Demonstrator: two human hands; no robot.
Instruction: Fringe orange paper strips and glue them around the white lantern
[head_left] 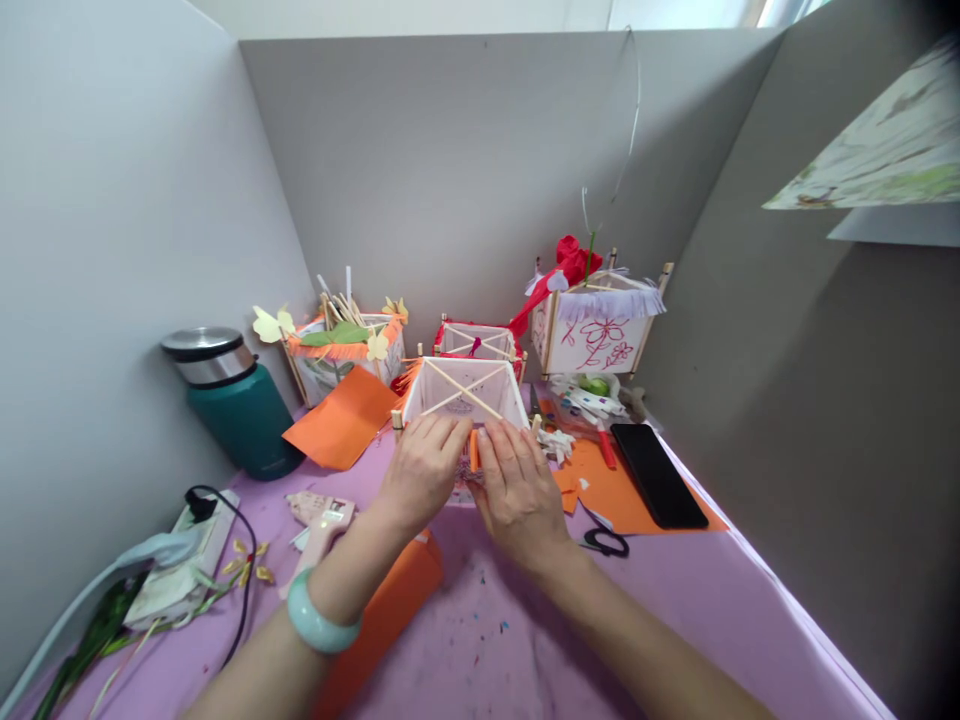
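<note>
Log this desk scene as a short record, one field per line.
Left hand: at white box's near side, pale bangle on wrist
Right hand: same side, orange strip between hands
Box top: crossed sticks
Behind: three more decorated boxes
Far left: teal bottle
Right: black phone, dark-handled scissors

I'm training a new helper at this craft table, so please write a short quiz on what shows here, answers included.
1. True or false: the black phone lies partly on orange paper.
2. The bottle's body is: (A) red; (B) teal; (C) yellow.
3. What do the left hand and right hand both touch?

Key: 1, true; 2, B; 3, the nearest white-sided stick frame.
</note>
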